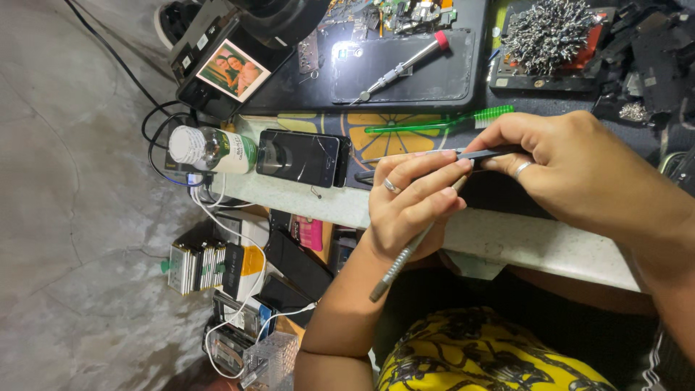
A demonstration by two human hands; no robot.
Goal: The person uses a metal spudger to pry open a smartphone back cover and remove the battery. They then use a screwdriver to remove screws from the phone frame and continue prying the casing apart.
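My left hand (pixel 409 206), with a ring on one finger, reaches up from the bottom middle and grips a thin screwdriver with a grey knurled metal handle (pixel 398 264) that slants down toward my lap. My right hand (pixel 579 170), also ringed, comes in from the right and pinches dark tweezers (pixel 434 154) whose tips point left over the left fingers. Both hands meet above the pale worktop edge (pixel 507 242). Whatever lies under them is hidden.
A black phone with a cracked screen (pixel 300 157) lies left of the hands, beside a green-labelled bottle (pixel 210 150). Behind are a green toothbrush (pixel 434 122), a red-capped screwdriver (pixel 402 66) on a black mat, and a heap of screws (pixel 546 32). Cables and batteries (pixel 199 264) sit lower left.
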